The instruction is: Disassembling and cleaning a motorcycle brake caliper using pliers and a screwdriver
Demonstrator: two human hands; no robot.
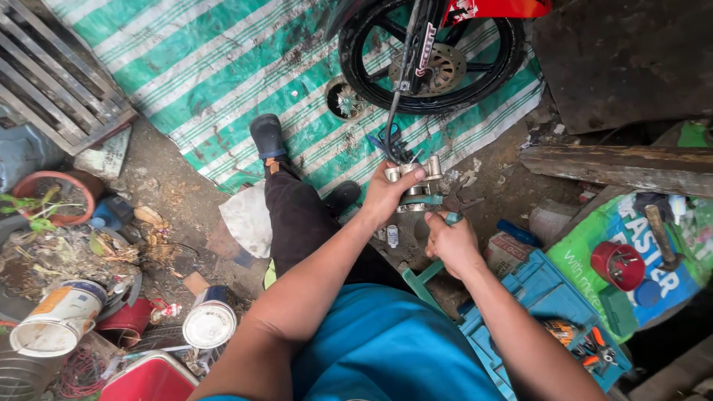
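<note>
Nearest the camera is the person's blue shirt (pixel 386 349), and from it both bare forearms reach forward over a dark trouser leg (pixel 297 219). The right hand (pixel 451 241) is curled tight around a green-handled tool (pixel 427 275), its handle running back toward the body and its head pressed up under the metal part. The left hand (pixel 386 194) is wrapped round a brake caliper (pixel 416 182), thumb on top and fingers underneath, so the caliper sits held in the air between the two hands, just in front of the knee. Its black hose (pixel 391 122) runs up to the motorcycle wheel (pixel 431 52), which suggests the caliper is already off its mount on the fork while the hose is still attached; the pictures do not show whether any pads or pistons are out, so I judge the work to be somewhere in the middle, with refitting still ahead. Both wrists are bent slightly inward, elbows apart, the left arm stretched further than the right. To the right lies an open blue toolbox (pixel 546 301) with pliers inside; to the left stand a paint tin (pixel 209 321) and a white bucket (pixel 59 315) on the dirt. Beyond the hands, a foot in a dark sandal (pixel 267 135) rests on a green-and-white striped tarp (pixel 223 67), and the wheel with its brake disc (pixel 438 70) stands at the far edge.
</note>
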